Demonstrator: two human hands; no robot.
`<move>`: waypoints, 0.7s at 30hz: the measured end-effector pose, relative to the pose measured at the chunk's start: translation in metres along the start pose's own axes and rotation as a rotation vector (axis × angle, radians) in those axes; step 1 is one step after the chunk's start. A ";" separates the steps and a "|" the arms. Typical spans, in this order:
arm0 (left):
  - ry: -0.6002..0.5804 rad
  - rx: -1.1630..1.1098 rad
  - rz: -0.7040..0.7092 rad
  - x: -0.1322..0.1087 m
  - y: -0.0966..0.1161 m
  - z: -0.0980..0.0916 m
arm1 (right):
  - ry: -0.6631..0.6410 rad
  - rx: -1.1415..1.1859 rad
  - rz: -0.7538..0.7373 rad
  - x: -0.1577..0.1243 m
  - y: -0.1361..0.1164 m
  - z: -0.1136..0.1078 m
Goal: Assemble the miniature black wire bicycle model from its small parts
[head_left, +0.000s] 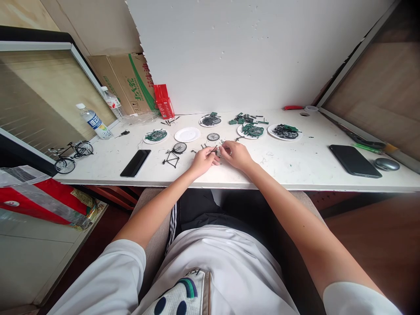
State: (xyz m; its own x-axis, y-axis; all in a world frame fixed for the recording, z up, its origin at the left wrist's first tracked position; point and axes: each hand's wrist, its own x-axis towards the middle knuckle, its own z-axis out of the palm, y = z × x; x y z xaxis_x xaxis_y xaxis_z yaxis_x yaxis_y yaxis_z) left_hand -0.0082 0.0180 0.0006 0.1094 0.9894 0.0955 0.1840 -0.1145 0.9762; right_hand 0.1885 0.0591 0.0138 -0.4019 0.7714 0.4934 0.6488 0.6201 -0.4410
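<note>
Near the middle of the white table [275, 168], my left hand [204, 161] pinches a thin dark part [213, 149]. My right hand [235, 154] is close beside it, fingers curled together; what they hold is too small to name. Left of my hands lies a small black bicycle frame [171, 159] with a spoked wheel [180, 148] at its upper end. Another loose wheel [213, 137] lies just beyond my hands, with small dark pieces around it.
Plates of green and black parts [155, 136] [252, 130] [285, 132] stand behind, with a bare white plate [187, 134]. An assembled model bicycle [74, 156], bottle [94, 121] and phone [135, 163] are left; a black phone [355, 161] and mouse [386, 164] are right.
</note>
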 end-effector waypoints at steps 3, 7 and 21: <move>-0.017 0.014 0.021 -0.001 0.000 0.000 | -0.015 -0.011 -0.007 0.000 0.002 0.002; -0.033 0.022 0.053 -0.002 -0.002 -0.001 | -0.040 -0.023 -0.014 -0.001 0.003 0.003; -0.034 0.034 0.045 -0.002 0.000 -0.001 | -0.062 -0.024 -0.010 -0.001 0.005 0.004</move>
State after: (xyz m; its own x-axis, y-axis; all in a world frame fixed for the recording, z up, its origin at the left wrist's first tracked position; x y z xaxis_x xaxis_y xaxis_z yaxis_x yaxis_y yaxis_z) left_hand -0.0095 0.0158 0.0010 0.1517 0.9797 0.1313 0.2109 -0.1619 0.9640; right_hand 0.1889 0.0622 0.0079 -0.4467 0.7731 0.4502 0.6597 0.6246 -0.4179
